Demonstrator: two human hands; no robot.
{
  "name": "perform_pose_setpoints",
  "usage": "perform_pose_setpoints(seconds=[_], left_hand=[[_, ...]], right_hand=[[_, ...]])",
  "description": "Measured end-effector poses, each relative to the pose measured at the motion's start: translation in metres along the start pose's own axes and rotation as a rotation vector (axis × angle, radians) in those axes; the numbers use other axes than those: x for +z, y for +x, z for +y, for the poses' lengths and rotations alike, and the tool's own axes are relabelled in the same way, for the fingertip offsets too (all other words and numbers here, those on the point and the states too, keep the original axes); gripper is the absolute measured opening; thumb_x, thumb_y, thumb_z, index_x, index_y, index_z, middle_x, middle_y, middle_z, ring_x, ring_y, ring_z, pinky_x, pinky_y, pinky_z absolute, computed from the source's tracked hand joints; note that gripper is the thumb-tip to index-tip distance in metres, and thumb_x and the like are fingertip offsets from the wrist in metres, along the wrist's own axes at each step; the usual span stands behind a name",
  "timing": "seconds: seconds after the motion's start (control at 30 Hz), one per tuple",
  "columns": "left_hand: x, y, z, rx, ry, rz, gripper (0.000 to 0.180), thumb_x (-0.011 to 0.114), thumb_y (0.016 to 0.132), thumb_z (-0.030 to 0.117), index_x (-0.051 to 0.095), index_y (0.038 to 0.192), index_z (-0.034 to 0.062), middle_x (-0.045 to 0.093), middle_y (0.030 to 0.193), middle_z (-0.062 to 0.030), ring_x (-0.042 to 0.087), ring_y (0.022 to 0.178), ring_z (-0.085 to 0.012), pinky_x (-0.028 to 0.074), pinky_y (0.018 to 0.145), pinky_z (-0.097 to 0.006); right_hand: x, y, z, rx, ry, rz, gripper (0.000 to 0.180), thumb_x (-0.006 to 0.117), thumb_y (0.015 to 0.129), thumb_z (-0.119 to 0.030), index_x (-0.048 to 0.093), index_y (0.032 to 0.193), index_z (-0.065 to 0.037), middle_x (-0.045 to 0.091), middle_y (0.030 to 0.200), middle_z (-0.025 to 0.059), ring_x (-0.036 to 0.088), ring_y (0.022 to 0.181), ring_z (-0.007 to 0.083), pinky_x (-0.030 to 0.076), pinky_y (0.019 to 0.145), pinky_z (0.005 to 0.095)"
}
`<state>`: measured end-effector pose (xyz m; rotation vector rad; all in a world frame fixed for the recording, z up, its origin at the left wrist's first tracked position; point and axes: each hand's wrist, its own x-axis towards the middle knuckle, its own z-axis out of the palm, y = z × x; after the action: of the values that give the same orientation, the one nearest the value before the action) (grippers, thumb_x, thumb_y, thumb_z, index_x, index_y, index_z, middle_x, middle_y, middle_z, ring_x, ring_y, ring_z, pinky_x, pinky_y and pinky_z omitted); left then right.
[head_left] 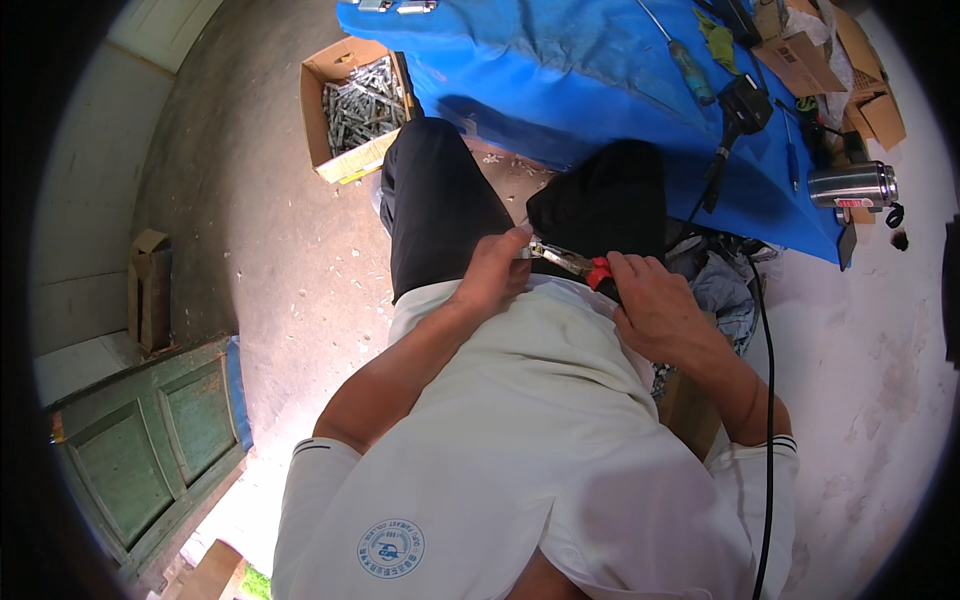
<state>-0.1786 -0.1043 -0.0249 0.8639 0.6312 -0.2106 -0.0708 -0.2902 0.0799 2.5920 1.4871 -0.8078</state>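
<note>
Over my lap, my left hand (490, 270) is closed in a pinch on a small metal part (533, 249), most of it hidden by the fingers. My right hand (655, 302) is wrapped round the red and black handles of a pair of pliers (598, 273). The metal jaws of the pliers point left and meet the small part at my left fingertips. What exactly the jaws grip is too small to make out.
An open cardboard box (315, 125) full of metal pieces stands on the floor ahead left. The blue-covered table (600, 110) carries a screwdriver (690, 72), a black tool (742, 108) and a steel flask (850, 186). A black cable (768, 400) hangs by my right arm.
</note>
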Motion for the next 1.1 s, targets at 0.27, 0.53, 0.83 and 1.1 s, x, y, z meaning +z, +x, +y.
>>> perform_pose_setpoints(seconds=[0.27,0.53,0.83,1.1], left_hand=[[-0.004,0.006,-0.007,0.049,0.036,-0.046,0.049,0.048,0.090,0.047,0.036,0.057,0.0135,0.029,0.052,0.0057,0.021,0.044,-0.0063,0.015,0.041,-0.026],[-0.006,0.009,-0.010,0.033,-0.014,-0.022,0.049,0.048,0.091,0.045,0.036,0.056,0.0125,0.030,0.051,0.0043,0.022,0.044,-0.0068,0.016,0.041,-0.026],[-0.004,0.009,-0.014,0.077,-0.060,0.031,0.054,0.047,0.092,0.043,0.032,0.050,0.0121,0.029,0.045,0.0028,0.022,0.039,-0.0081,0.015,0.038,-0.027],[-0.004,0.003,-0.012,0.063,-0.039,0.095,0.054,0.048,0.091,0.043,0.031,0.050,0.0131,0.028,0.044,0.0031,0.021,0.038,-0.0084,0.015,0.038,-0.027]], right_hand=[[-0.002,0.002,-0.003,0.008,-0.077,0.025,0.060,0.065,0.074,-0.011,0.042,0.126,0.007,0.053,0.113,0.0179,0.053,0.102,0.0317,0.049,0.079,0.0411],[-0.001,0.008,0.000,-0.011,-0.040,-0.060,0.055,0.063,0.076,-0.012,0.045,0.123,0.008,0.059,0.103,0.0187,0.058,0.096,0.0330,0.049,0.078,0.0426],[0.011,0.008,0.004,0.023,0.189,-0.102,0.043,0.054,0.077,-0.013,0.051,0.116,0.005,0.064,0.094,0.0247,0.061,0.088,0.0403,0.049,0.079,0.0469],[0.011,0.009,0.009,0.073,0.695,-0.293,0.025,0.053,0.075,-0.009,0.060,0.095,0.004,0.063,0.075,0.0174,0.062,0.072,0.0294,0.047,0.064,0.0386]])
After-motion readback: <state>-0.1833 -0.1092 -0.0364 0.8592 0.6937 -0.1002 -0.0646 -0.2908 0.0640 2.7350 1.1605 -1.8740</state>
